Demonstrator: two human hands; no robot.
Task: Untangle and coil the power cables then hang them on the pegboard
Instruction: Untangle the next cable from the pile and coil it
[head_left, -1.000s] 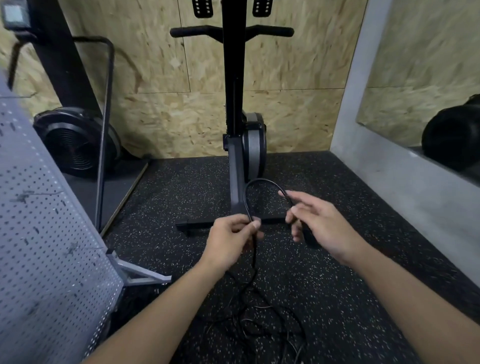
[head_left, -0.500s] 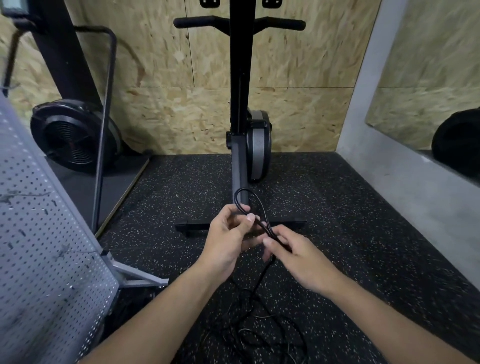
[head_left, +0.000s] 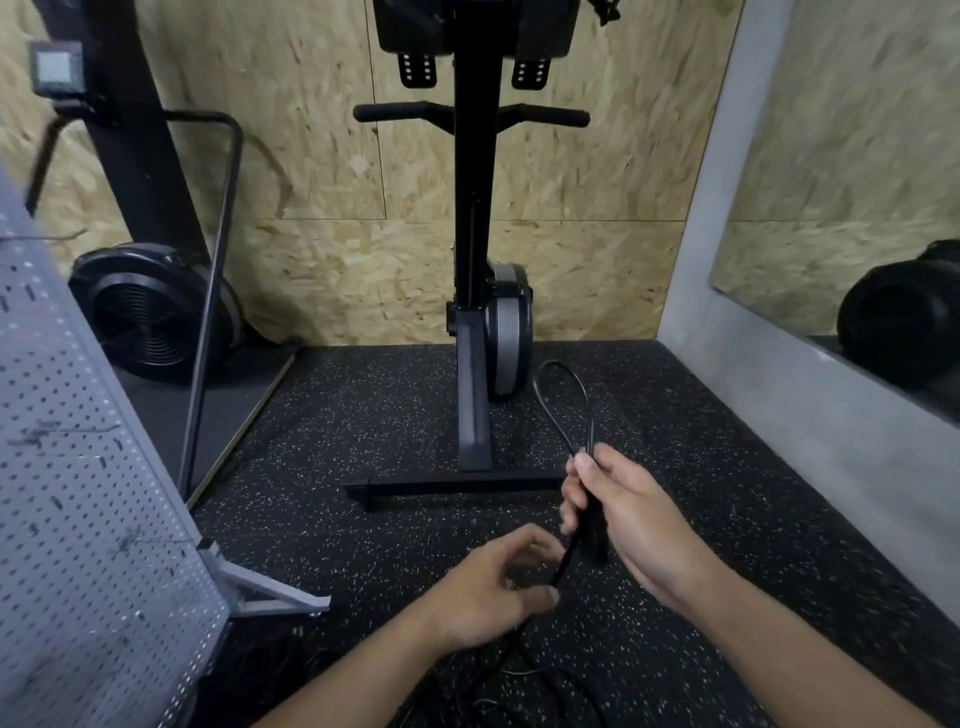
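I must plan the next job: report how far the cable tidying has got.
Done: one loop formed, gripped in the right hand. In hand: the left hand pinches the cable below it. Left: the tangle on the floor to coil, and hanging; no coil shows on the pegboard.

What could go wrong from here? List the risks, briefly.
1. The cable runs from the right hand through the left hand down to tangled slack on the floor; pulling more in may tighten a knot.
2. The right hand grips only one narrow loop, which could twist or slip open as turns are added.
3. Slack lies near the foot of the pegboard and might snag there.
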